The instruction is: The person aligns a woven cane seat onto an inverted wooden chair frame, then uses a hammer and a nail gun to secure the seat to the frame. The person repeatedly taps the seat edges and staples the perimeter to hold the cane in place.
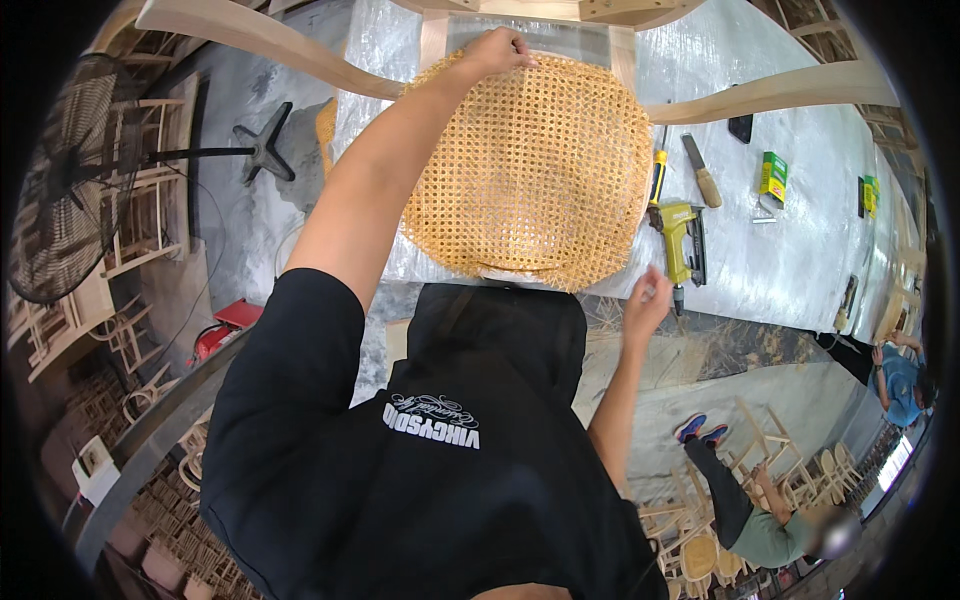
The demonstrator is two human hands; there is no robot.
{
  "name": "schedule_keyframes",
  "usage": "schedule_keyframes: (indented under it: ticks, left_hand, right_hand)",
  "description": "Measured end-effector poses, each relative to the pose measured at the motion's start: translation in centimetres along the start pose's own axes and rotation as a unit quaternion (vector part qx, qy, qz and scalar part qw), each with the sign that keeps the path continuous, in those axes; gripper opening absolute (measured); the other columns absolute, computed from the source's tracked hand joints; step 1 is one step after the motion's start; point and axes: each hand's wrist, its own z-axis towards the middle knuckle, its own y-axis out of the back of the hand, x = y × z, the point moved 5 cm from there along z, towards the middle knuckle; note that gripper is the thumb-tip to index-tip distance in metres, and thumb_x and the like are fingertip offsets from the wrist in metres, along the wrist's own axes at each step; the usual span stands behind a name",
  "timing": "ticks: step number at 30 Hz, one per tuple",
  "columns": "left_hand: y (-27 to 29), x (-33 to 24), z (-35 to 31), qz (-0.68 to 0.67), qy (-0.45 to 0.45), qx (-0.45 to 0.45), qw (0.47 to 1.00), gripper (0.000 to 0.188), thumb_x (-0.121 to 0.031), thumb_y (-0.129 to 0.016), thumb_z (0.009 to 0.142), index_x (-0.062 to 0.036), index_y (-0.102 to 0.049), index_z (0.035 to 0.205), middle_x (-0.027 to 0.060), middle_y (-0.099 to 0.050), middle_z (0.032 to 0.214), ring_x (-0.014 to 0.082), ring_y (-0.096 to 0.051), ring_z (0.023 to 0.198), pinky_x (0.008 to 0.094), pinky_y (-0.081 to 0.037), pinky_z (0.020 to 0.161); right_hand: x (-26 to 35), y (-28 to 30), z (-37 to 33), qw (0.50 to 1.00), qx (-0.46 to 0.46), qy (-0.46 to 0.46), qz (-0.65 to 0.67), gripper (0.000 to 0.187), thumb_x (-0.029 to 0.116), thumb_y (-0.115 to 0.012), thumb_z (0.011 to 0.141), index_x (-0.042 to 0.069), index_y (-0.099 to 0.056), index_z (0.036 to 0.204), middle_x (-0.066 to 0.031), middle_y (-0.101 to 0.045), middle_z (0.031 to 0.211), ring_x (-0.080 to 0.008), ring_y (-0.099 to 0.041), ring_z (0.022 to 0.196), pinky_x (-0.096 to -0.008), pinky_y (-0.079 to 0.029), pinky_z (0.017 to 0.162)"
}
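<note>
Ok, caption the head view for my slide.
Left hand at the far edge of a woven panel, right hand near a green nail gun.

Nail gun (679, 238) obstructing, open tabletop (765, 278) rightward

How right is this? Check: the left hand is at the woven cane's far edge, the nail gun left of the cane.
Wrong side: the head view shows the nail gun right of the woven cane. The left hand is indeed at the cane's far edge.
</note>
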Motion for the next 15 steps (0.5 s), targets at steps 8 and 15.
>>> schedule_keyframes:
  ticks: [8,15]
  left_hand:
    - [0.4,-0.8,0.5,0.014,0.009,0.024,1.000,0.045,-0.041,-0.089,0.075,-0.0043,-0.071,0.093,0.0106,-0.074,0.094,0.0222,-0.070,0.086,0.0374,-0.055,0.078]
    - [0.7,-0.9,0.5,-0.011,-0.030,-0.006,0.999,0.059,-0.043,-0.091,0.073,-0.0058,-0.064,0.110,0.0125,-0.075,0.103,0.0265,-0.070,0.094,0.0394,-0.054,0.082]
  right_hand:
    - [2.5,-4.5,15.7,0.979,0.020,-0.011,0.202,0.030,0.015,-0.066,0.099,-0.003,-0.068,0.124,-0.0129,-0.072,0.117,-0.0181,-0.067,0.105,-0.0316,-0.054,0.089]
    - [3.6,-8.9,19.1,0.975,0.013,-0.033,0.217,0.032,0.018,-0.075,0.093,-0.002,-0.072,0.118,-0.0087,-0.074,0.103,-0.0135,-0.066,0.090,-0.0272,-0.052,0.082]
